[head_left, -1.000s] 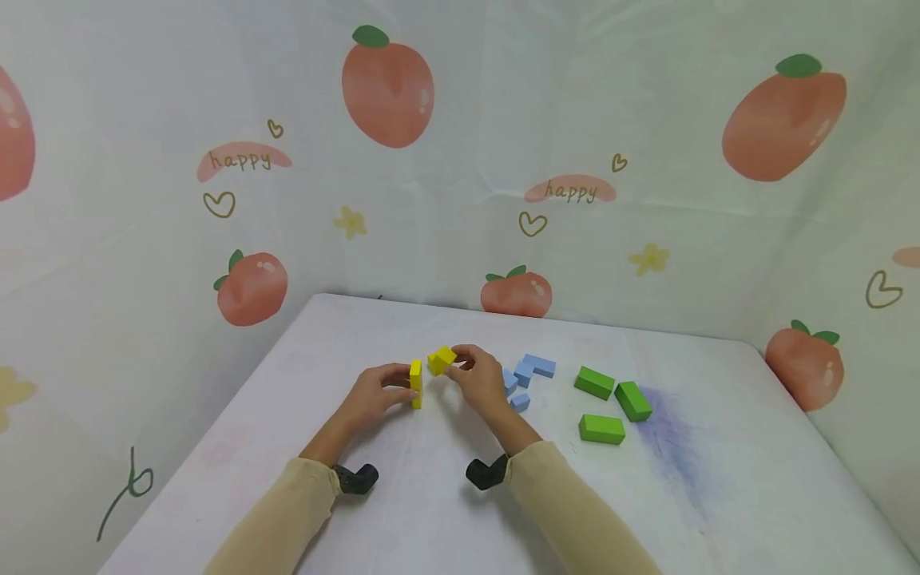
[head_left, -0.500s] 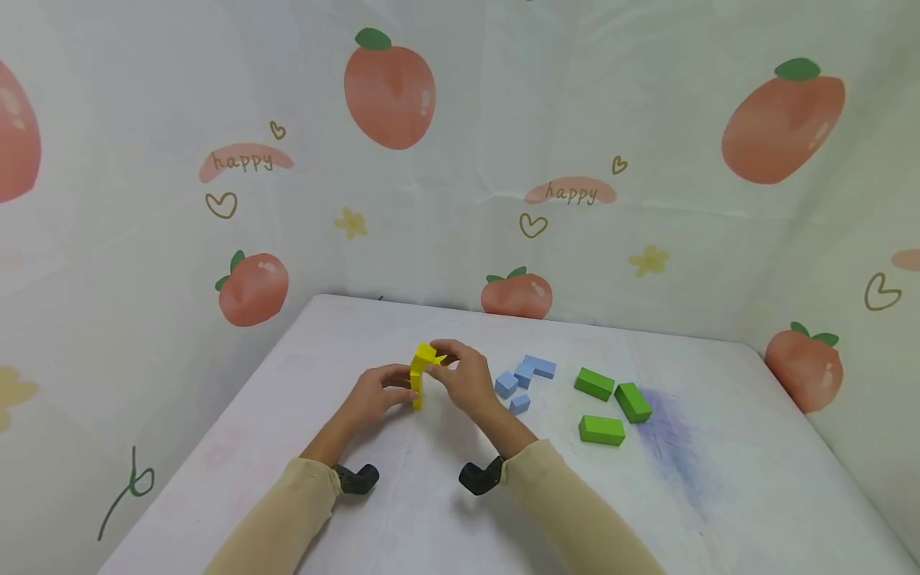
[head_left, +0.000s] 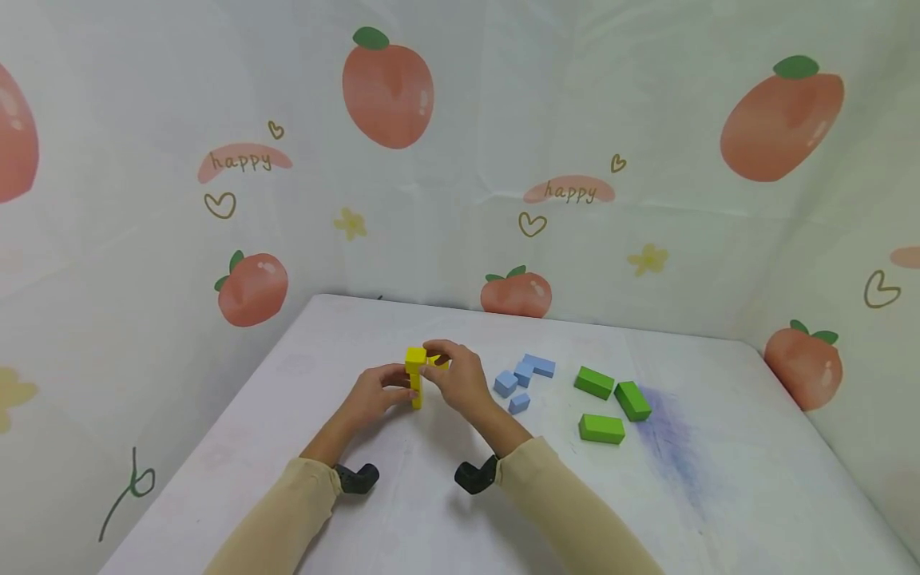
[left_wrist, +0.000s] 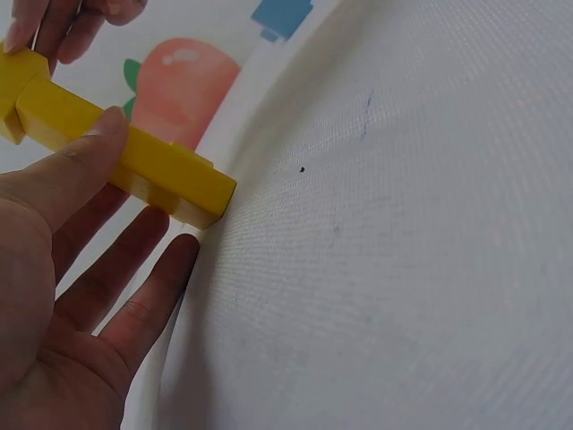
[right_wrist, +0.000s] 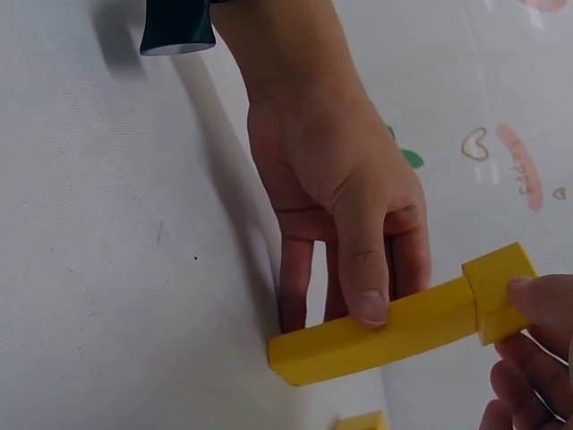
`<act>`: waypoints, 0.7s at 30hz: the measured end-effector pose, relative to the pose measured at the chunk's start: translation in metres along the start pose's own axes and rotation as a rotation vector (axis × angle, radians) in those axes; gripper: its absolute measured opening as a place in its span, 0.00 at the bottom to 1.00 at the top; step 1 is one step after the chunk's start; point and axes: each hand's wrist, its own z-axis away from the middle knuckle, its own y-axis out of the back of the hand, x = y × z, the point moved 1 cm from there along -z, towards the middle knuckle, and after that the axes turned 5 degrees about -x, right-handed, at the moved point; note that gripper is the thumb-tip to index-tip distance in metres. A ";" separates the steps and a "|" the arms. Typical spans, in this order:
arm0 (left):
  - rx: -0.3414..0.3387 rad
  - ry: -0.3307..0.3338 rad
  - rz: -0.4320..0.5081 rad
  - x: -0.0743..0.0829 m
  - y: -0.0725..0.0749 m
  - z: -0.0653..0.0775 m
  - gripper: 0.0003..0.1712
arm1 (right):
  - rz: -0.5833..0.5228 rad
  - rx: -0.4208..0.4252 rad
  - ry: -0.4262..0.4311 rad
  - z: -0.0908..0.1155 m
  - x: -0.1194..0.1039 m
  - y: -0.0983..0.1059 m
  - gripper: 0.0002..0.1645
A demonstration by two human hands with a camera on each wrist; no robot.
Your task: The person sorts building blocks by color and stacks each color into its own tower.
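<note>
A long yellow block [head_left: 416, 385] stands upright on the table, and my left hand [head_left: 376, 395] grips it between thumb and fingers. On its upper end sits a smaller yellow block [right_wrist: 503, 291], which my right hand [head_left: 458, 375] pinches between thumb and fingertips. The left wrist view shows the left thumb [left_wrist: 109, 125] lying along the long block's side, its lower end at the white cloth. Another yellow piece [head_left: 438, 362] shows just behind the right fingers, partly hidden by them.
Several light blue blocks [head_left: 506, 383] lie to the right of my right hand. Farther right are three green blocks [head_left: 602, 430], beside a purple-blue stain [head_left: 672, 431] on the white tabletop [head_left: 402, 511]. A fruit-printed cloth [head_left: 446, 239] hangs behind the table.
My right hand has moved left with the smaller yellow block, from beside the upright one to its top, and turned it level. The left hand has stayed in place.
</note>
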 end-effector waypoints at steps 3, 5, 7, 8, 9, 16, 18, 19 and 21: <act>0.000 -0.008 -0.007 -0.002 0.000 -0.001 0.25 | -0.004 -0.002 0.005 0.001 -0.001 0.000 0.20; -0.001 -0.005 -0.010 -0.003 0.000 -0.002 0.25 | -0.011 -0.003 0.002 0.001 -0.001 0.000 0.20; -0.001 -0.005 -0.014 -0.004 -0.001 -0.002 0.25 | -0.016 -0.004 0.000 0.001 -0.001 0.000 0.20; 0.000 -0.005 -0.012 -0.004 -0.001 -0.002 0.25 | -0.019 -0.005 -0.002 0.001 -0.002 0.000 0.20; 0.000 -0.008 -0.011 -0.004 0.000 -0.002 0.25 | -0.020 -0.006 -0.007 0.001 -0.002 0.000 0.21; 0.000 -0.020 -0.005 -0.005 0.000 -0.002 0.25 | -0.049 -0.010 -0.019 0.003 -0.002 0.001 0.23; 0.001 -0.012 -0.003 -0.005 0.000 -0.003 0.25 | -0.081 0.000 -0.005 0.003 0.000 0.002 0.24; 0.000 -0.009 -0.002 -0.005 0.000 -0.003 0.25 | -0.100 0.009 0.001 0.003 0.002 0.003 0.24; 0.001 -0.002 -0.001 -0.004 0.000 -0.003 0.25 | -0.137 0.029 0.008 0.003 0.005 0.004 0.23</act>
